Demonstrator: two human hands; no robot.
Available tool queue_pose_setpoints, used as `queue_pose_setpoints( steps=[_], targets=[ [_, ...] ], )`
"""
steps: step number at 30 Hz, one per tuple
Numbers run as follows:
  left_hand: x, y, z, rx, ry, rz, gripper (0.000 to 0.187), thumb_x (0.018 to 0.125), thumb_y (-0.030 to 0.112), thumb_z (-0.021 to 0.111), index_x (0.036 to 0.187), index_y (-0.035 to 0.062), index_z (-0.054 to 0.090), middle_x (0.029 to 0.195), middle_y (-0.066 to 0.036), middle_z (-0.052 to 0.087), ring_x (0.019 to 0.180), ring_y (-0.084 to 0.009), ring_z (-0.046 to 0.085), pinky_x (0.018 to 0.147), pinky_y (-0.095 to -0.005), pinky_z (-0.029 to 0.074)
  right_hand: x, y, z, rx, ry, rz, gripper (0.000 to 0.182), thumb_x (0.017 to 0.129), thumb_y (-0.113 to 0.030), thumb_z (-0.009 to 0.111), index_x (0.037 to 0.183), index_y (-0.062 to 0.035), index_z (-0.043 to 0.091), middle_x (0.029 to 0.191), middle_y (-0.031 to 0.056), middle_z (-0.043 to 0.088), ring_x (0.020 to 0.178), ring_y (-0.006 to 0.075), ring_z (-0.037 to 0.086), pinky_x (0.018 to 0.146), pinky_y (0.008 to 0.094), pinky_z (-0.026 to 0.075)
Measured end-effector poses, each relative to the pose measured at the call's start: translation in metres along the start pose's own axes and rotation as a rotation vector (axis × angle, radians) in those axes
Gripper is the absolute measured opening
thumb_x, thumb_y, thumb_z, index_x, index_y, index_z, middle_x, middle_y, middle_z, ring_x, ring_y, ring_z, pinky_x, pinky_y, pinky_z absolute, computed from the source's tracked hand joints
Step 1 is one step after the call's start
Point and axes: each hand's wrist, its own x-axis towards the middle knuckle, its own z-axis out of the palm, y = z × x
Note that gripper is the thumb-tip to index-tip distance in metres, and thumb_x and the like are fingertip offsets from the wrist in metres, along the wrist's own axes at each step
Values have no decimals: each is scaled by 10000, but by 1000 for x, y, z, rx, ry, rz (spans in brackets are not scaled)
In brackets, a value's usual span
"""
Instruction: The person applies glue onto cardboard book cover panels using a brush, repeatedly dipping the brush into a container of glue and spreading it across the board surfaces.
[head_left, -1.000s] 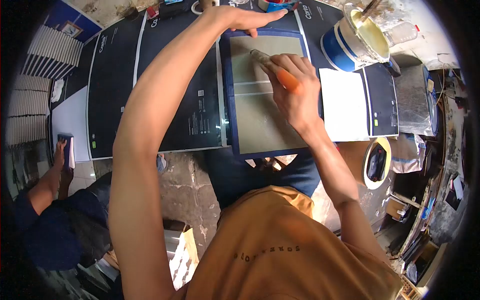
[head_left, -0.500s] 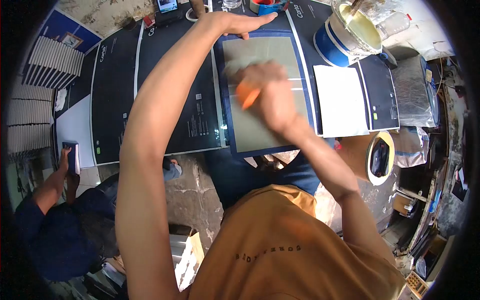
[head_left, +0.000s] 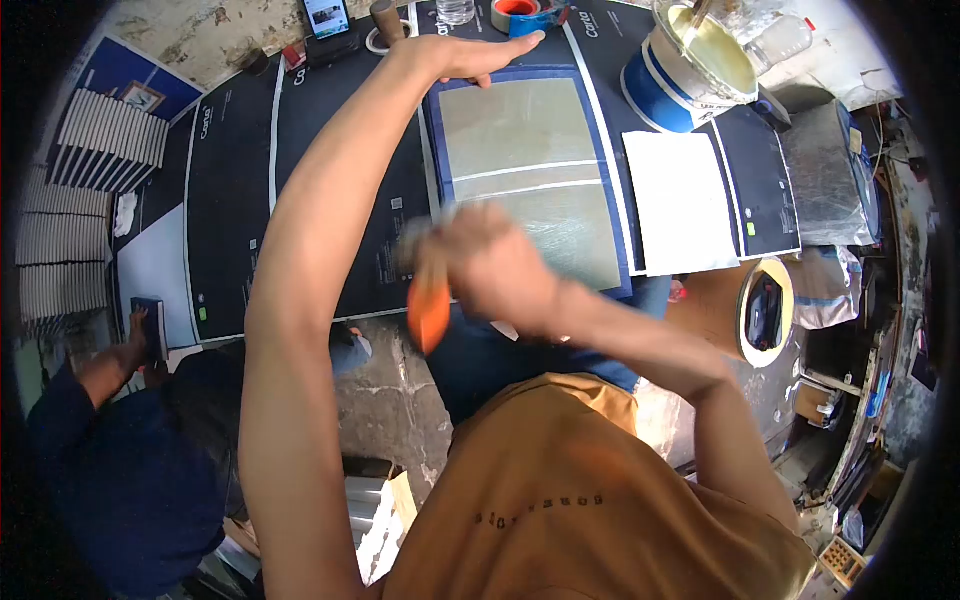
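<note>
Seen from where I stand, lg. to sm.:

1. Work table (head_left: pixel 330 200), across upper half of frame. Blk. printed sheets w/ wht. edges on top.
2. Co-worker (head_left: pixel 130 470), lower L of frame, dk. clothing; hand at a dk.-covered book (head_left: pixel 152 328).
3. Stacked books (head_left: pixel 110 140), upper L, pale page edges showing, several stacks one above another in view.
4. Panel (head_left: pixel 520 125), ctr. of frame, flat on table at near edge. Two grey-brn. boards, blue border, 2 wht. strips across middle; lower board has wet-looking shine.
5. Pail (head_left: pixel 675 75), upper R, wht. & blue, pale yel. contents, a stick or handle standing in it.
6. Wht. sheet (head_left: pixel 680 200), R of panel, flat.
7. R hand (head_left: pixel 500 270), blurred, ctr., over panel's lower L part. Closed round brush; exact finger placement n/c (not clear).
8. L hand (head_left: pixel 470 60), top ctr., at panel's top edge. Open, fingers extended, gripping nothing that I can see; a fingertip rests at the blue border.
9. Clear bottle (head_left: pixel 785 42), upper R, lying beside pail, red cap.
10. Brush (head_left: pixel 429 310), orange handle pointing down-frame; head blurred, near panel's lower L edge. Contact w/ panel: can't tell.
11. Phone (head_left: pixel 327 17), top, L of ctr., propped, screen lit.
12. Tape roll (head_left: pixel 517 8), top ctr., red-orange & blue, beyond L hand.
</note>
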Motion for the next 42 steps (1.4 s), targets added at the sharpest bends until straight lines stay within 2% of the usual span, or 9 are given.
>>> queue_pose_setpoints(
  steps=[4,8,13,14,21,26,33,40,42],
  targets=[
    [9,-6,3,9,14,-56,1164,696,990,148,1587,240,161,1418,-174,540,1337,-367,424,1074,-515,301,-2,-16,-31,36,-75,-7,290,760,-145,637,1049,-149,655,899,74,616,873,279,601,792,421,485],
    [27,-9,5,53,77,-101,1119,711,972,143,1553,247,277,1470,-100,492,1345,-406,408,1094,-601,281,50,77,-31,-241,289,62,297,746,-64,617,1029,-142,666,908,104,638,953,322,613,834,433,485],
    [24,-9,2,1,16,-89,1115,722,969,139,1588,267,114,1397,-138,567,1332,-444,430,1135,-580,233,16,20,-8,-127,-40,-23,240,788,-125,603,1013,-152,683,870,62,629,910,281,627,835,395,488],
    [25,-11,5,14,42,-95,1126,712,974,135,1587,267,125,1402,-134,562,1314,-442,449,1125,-588,245,-2,-3,-8,-14,-109,-77,318,683,-71,677,996,-122,654,903,56,597,882,266,593,805,384,478],
    [24,-9,6,37,66,-131,1162,667,997,149,1581,281,190,1407,-108,566,1140,-400,555,1038,-604,320,-8,18,-64,-149,105,312,304,693,-64,701,995,-69,665,970,83,653,867,305,585,773,372,477],
    [8,-2,8,109,119,-39,1102,678,987,151,1568,342,230,1373,-130,591,963,-376,608,962,-617,370,-61,-52,-43,70,-137,-11,263,723,-111,686,984,-103,650,906,35,585,833,215,578,733,364,451],
    [21,-13,12,73,101,32,1104,701,981,157,1580,313,194,1380,-160,580,1017,-334,604,914,-490,420,-36,-14,-65,-108,39,172,395,765,-95,619,1158,-127,650,948,40,620,821,244,569,739,368,454],
    [-4,6,4,97,57,-30,1033,774,926,227,1579,278,216,1391,-197,559,1183,-328,549,966,-488,401,-66,-78,-59,202,-251,67,381,754,-97,637,1134,-120,652,943,61,593,851,233,564,744,362,483],
    [-5,15,-5,-22,-134,-118,982,811,891,107,1582,283,81,1482,-217,430,1376,-376,324,1111,-509,241,-49,-64,-73,68,-88,107,385,751,-85,636,1134,-120,652,948,57,599,849,240,561,737,361,480]
  ],
)
